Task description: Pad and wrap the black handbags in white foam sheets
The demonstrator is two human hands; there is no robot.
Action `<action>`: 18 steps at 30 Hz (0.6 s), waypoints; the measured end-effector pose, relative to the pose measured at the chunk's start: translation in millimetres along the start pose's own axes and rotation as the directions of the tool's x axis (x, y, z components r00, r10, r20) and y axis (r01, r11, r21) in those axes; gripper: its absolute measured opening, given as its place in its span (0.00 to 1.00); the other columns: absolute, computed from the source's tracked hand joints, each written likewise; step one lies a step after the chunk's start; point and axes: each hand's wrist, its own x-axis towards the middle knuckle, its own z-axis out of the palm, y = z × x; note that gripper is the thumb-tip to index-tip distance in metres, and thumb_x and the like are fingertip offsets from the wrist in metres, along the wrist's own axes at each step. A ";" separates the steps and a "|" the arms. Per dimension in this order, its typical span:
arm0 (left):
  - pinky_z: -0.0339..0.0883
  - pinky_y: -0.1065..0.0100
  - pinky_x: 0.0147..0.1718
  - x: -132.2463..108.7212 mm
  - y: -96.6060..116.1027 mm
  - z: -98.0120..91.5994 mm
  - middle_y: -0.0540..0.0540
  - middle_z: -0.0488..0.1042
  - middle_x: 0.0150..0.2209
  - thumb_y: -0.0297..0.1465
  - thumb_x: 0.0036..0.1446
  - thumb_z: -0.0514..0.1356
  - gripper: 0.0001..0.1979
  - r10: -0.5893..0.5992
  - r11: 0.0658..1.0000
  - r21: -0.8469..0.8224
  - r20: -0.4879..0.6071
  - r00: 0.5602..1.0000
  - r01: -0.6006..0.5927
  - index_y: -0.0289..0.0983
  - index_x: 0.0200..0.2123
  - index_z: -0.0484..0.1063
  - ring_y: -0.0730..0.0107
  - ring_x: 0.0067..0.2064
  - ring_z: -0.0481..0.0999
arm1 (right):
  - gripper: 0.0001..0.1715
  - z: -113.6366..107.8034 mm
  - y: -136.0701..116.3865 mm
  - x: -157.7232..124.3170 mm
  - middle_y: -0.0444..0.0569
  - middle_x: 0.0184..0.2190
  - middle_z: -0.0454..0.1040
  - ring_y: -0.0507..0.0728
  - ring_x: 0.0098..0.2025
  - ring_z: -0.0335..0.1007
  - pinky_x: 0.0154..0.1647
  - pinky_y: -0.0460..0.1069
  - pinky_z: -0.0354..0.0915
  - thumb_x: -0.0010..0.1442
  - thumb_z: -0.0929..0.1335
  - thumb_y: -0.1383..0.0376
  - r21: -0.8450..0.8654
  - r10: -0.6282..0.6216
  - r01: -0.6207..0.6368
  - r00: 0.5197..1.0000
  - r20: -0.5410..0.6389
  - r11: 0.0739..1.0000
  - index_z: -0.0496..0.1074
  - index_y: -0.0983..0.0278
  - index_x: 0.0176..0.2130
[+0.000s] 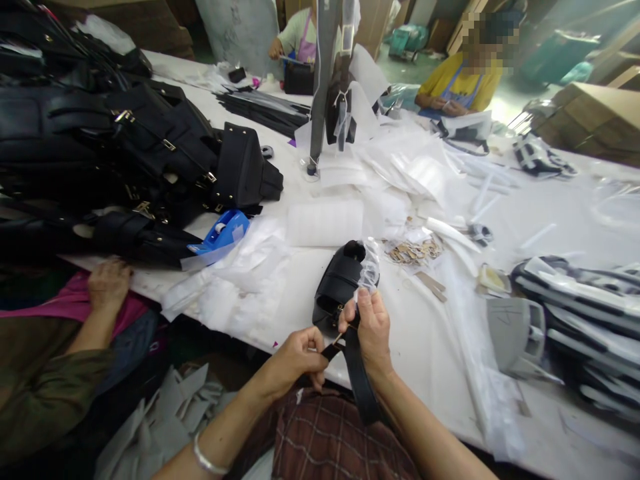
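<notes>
A small black handbag [337,283] lies on the white table near its front edge, with clear plastic wrap [369,260] around part of it. A black strap [359,377] runs from the bag down toward my lap. My left hand [304,357] pinches the end of a black strap piece beside a gold-coloured buckle [339,339]. On the other side, my right hand [369,327] is closed around the strap near the bag's gold hardware. The fingers partly hide where strap and buckle meet.
Black bags [165,143] are piled at the left, beside a blue tape dispenser [223,232]. White foam sheets [325,223] lie beyond the handbag. Wrapped bags [590,327] are stacked at right. A co-worker's hand [109,283] rests at the left edge; two other people sit across the table.
</notes>
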 end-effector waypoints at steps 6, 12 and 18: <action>0.62 0.75 0.18 -2.4 -45.4 -39.5 0.54 0.68 0.15 0.30 0.37 0.64 0.14 -0.224 0.975 -0.019 -0.081 0.971 0.223 0.38 0.26 0.60 0.76 0.16 0.67 | 0.26 -9.8 -12.4 10.2 0.32 0.16 0.56 0.46 0.12 0.55 0.12 0.43 0.52 0.58 0.67 0.44 0.034 0.031 -0.029 0.998 -0.052 0.999 0.54 0.59 0.27; 0.56 0.75 0.21 -6.2 -43.9 -96.2 0.58 0.62 0.17 0.29 0.44 0.58 0.08 0.013 0.827 0.521 -0.393 0.920 0.210 0.39 0.25 0.57 0.75 0.20 0.64 | 0.25 -10.9 -15.7 11.9 0.32 0.17 0.57 0.45 0.13 0.55 0.11 0.42 0.50 0.58 0.67 0.45 0.105 -0.014 0.025 0.995 -0.102 0.994 0.54 0.59 0.29; 0.51 0.75 0.21 11.4 -18.6 -109.2 0.58 0.58 0.15 0.22 0.44 0.53 0.08 0.206 0.625 0.744 -0.448 0.870 0.235 0.39 0.23 0.55 0.75 0.20 0.63 | 0.21 -2.6 -15.9 6.9 0.33 0.16 0.57 0.46 0.14 0.53 0.14 0.42 0.51 0.61 0.65 0.49 0.153 -0.026 0.045 0.992 -0.123 0.987 0.56 0.60 0.29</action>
